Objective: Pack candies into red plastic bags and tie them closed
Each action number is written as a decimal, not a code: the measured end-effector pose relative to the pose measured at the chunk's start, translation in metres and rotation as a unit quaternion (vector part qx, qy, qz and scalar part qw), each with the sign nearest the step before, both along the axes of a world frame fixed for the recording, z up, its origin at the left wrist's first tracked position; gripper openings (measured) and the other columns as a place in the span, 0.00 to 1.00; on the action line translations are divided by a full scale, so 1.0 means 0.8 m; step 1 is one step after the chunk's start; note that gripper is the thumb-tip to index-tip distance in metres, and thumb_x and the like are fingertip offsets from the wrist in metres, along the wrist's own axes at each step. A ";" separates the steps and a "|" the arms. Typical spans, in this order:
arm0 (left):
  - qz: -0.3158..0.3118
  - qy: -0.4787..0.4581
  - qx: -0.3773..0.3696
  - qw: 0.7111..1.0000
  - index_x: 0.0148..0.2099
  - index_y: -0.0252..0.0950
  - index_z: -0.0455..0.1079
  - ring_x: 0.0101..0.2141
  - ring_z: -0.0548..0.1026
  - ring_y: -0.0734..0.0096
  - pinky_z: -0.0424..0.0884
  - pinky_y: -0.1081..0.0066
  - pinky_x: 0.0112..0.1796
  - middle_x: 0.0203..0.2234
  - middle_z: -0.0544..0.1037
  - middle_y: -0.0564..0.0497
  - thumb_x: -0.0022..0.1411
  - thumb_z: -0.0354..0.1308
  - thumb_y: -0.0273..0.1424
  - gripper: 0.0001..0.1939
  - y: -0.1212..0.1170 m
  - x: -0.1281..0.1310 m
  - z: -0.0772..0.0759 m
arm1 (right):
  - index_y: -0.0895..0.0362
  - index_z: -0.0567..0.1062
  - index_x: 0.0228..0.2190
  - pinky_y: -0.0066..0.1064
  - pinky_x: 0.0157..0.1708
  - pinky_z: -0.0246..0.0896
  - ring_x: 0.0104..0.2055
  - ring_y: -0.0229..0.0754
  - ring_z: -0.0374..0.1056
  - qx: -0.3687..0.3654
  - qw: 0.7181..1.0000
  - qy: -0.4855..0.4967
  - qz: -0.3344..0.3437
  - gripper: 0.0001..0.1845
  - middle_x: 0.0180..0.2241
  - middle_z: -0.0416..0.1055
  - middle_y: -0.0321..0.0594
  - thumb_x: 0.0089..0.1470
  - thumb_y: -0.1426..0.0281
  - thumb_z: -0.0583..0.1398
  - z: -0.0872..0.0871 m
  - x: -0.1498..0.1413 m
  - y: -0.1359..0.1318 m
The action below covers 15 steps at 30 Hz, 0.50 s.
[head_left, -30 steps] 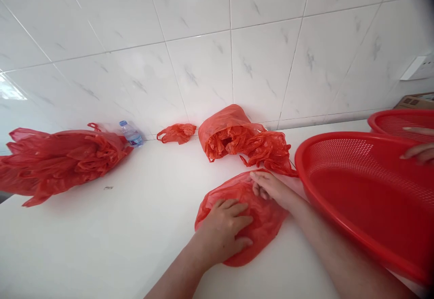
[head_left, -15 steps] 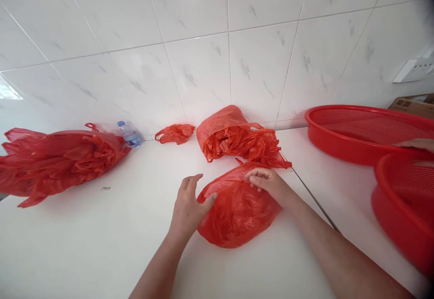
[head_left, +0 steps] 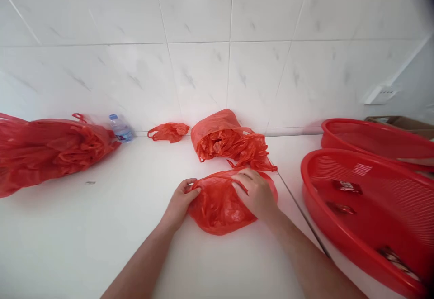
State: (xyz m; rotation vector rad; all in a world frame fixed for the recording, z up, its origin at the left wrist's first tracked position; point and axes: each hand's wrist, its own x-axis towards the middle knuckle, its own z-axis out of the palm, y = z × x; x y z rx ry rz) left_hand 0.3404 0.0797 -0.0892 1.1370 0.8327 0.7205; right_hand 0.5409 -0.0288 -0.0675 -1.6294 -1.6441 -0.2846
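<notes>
With the left hand [head_left: 179, 201]'s grip pinched on the red bag [head_left: 220, 211] on the worktop [head_left: 81, 240] and the right hand [head_left: 257, 195]'s closure unclear, mouth-opening seems underway, calling for gentle, even spreading.

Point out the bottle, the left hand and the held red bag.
Bottle [head_left: 122, 133], head view: its label.
Left hand [head_left: 178, 202], head view: back of hand.
Held red bag [head_left: 221, 209], head view: crumpled middle.

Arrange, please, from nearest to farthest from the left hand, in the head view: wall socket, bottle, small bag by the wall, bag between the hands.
From the left hand:
1. Bag between the hands: touching, on its right.
2. Small bag: beyond, by the wall.
3. Bottle: farther left.
4. Wall socket: far right.
</notes>
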 end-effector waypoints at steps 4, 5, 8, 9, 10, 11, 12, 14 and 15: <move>-0.001 -0.020 -0.025 0.999 0.48 0.38 0.64 0.31 0.78 0.64 0.74 0.66 0.33 0.36 0.78 0.47 0.48 0.67 0.31 0.25 0.006 -0.003 -0.003 | 0.54 0.74 0.39 0.36 0.42 0.65 0.42 0.42 0.67 0.082 0.996 0.024 -0.005 0.10 0.39 0.69 0.42 0.56 0.75 0.55 0.037 -0.014 -0.068; -0.005 -0.018 -0.025 1.000 0.48 0.38 0.64 0.31 0.78 0.63 0.74 0.66 0.33 0.36 0.78 0.47 0.48 0.67 0.30 0.25 0.007 -0.004 -0.003 | 0.53 0.74 0.39 0.36 0.42 0.65 0.43 0.42 0.67 0.090 0.995 0.026 -0.020 0.11 0.40 0.69 0.42 0.56 0.75 0.56 0.045 -0.013 -0.091; -0.013 -0.008 -0.026 1.000 0.48 0.39 0.64 0.34 0.79 0.61 0.75 0.66 0.33 0.38 0.78 0.46 0.48 0.67 0.30 0.24 0.008 -0.004 -0.004 | 0.51 0.74 0.39 0.38 0.44 0.64 0.44 0.44 0.67 0.081 0.989 -0.009 -0.125 0.10 0.42 0.70 0.42 0.55 0.71 0.57 0.065 0.011 -0.161; -0.015 -0.004 -0.027 1.000 0.48 0.39 0.65 0.34 0.79 0.61 0.75 0.66 0.33 0.39 0.78 0.46 0.49 0.66 0.30 0.24 0.008 -0.004 -0.004 | 0.51 0.74 0.39 0.39 0.44 0.65 0.44 0.46 0.68 0.058 0.982 -0.028 -0.179 0.09 0.43 0.70 0.42 0.55 0.68 0.57 0.070 0.025 -0.183; -0.018 0.001 -0.028 0.999 0.49 0.39 0.65 0.35 0.79 0.60 0.75 0.65 0.34 0.39 0.78 0.46 0.49 0.66 0.30 0.24 0.009 -0.005 -0.004 | 0.50 0.74 0.39 0.38 0.41 0.66 0.45 0.47 0.68 0.020 0.970 -0.036 -0.240 0.11 0.44 0.70 0.42 0.55 0.64 0.57 0.074 0.043 -0.204; -0.021 0.004 -0.029 0.999 0.49 0.39 0.65 0.36 0.79 0.59 0.75 0.65 0.34 0.40 0.78 0.46 0.50 0.66 0.31 0.24 0.009 -0.005 -0.004 | 0.49 0.74 0.40 0.37 0.37 0.67 0.44 0.48 0.69 -0.027 0.955 -0.037 -0.293 0.13 0.45 0.70 0.41 0.55 0.60 0.57 0.076 0.063 -0.223; -0.025 0.008 -0.031 0.999 0.49 0.39 0.65 0.37 0.79 0.59 0.75 0.64 0.35 0.41 0.78 0.46 0.51 0.66 0.32 0.23 0.009 -0.005 -0.004 | 0.49 0.74 0.41 0.37 0.34 0.68 0.44 0.49 0.69 -0.075 0.941 -0.027 -0.330 0.15 0.45 0.71 0.42 0.54 0.57 0.56 0.078 0.084 -0.239; -0.032 0.014 -0.033 0.999 0.50 0.40 0.64 0.37 0.78 0.57 0.76 0.63 0.35 0.42 0.77 0.45 0.51 0.65 0.33 0.24 0.009 -0.006 -0.005 | 0.49 0.74 0.40 0.35 0.25 0.66 0.34 0.48 0.72 -0.178 0.905 -0.018 -0.385 0.17 0.38 0.75 0.41 0.52 0.55 0.56 0.079 0.128 -0.265; -0.036 0.016 -0.033 0.999 0.50 0.41 0.64 0.38 0.78 0.57 0.76 0.62 0.35 0.42 0.77 0.45 0.52 0.65 0.34 0.24 0.009 -0.006 -0.005 | 0.49 0.75 0.39 0.33 0.21 0.64 0.29 0.47 0.72 -0.221 0.891 -0.026 -0.396 0.18 0.32 0.76 0.39 0.50 0.54 0.58 0.078 0.149 -0.276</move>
